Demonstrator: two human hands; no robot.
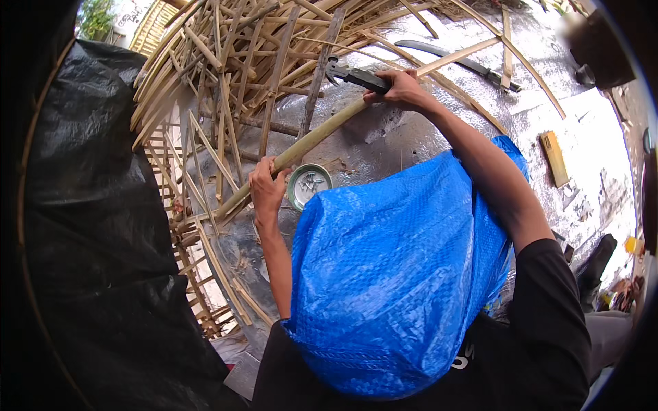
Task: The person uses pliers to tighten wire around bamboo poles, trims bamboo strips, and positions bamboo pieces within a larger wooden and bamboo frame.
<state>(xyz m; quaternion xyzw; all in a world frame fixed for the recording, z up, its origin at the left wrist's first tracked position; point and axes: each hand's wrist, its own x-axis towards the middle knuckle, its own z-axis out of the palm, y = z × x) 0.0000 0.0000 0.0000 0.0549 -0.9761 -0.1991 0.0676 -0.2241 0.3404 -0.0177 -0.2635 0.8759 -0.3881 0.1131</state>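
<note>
Bamboo pole [321, 134] and surroundings: with a clock laid over the work, twelve straight ahead of the person, I see a heap of bamboo strips [233, 68] at eleven, a black sheet [96, 171] at nine and a blue woven sheet [391, 267] at five, between the forearms.
Pole's lie: it slants from nine up toward one; its lower end runs in among thinner strips and is hard to make out. I'd judge it steadiest with that end bearing on something firm.
Curved blade: this long machete [456, 61] lies flat between one and two, apart from both hands; best left clear of the forearm's swing.
Hammer hold: at one o'clock the right hand [403, 90] has its fingers closed round the dark handle of a hammer [360, 77], its head pointing toward ten. Whether those fingers also pinch the pole's upper end, I cannot tell. A hold farther back on the handle would, I think, suit a clean blow.
Pole hold: between nine and ten, the left hand [266, 188] wraps the pole in a narrow grip. Good practice would be to stop it rolling while leaving those fingers well away from any strike.
Green-rimmed bowl: this bowl [310, 166] stands at the left hand's three o'clock, handy but easily knocked by an elbow.
Bowl's contents: small greyish pieces [308, 183], too small to identify.
</note>
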